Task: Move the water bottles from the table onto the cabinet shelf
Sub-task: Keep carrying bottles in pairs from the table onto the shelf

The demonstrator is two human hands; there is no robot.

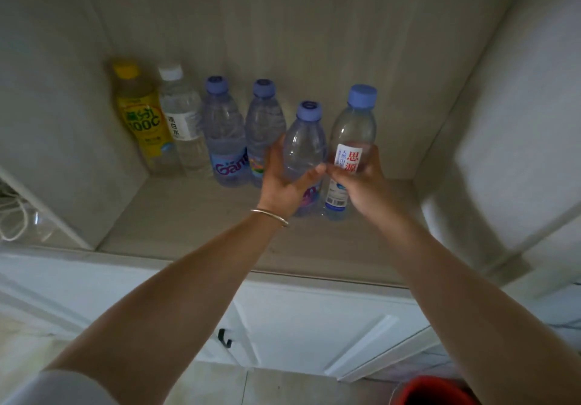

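Two bottles are being set down at once, one in each grip. The left hand curls round the waist of a blue-capped bottle, thumb across the front and fingers behind; the right hand wraps the taller white-label bottle at its label, thumb forward. The two thumbs nearly touch between the bottles, which stand side by side, upright, their bases at or just above the shelf, toward its right half and nearer the front edge than the others.

Against the shelf's back wall runs a row: a yellow drink bottle in the back left corner, then a clear white-capped bottle, then two more blue-capped water bottles, all upright and close together.

To finish this step well, I would seat both bases flat before loosening either hand, then slide the pair back to join the row's right end, keeping them vertical so neither knocks its neighbour. Letting go one hand at a time looks safer, since light bottles may tip.

Below the shelf, a white cabinet door carries a dark handle.
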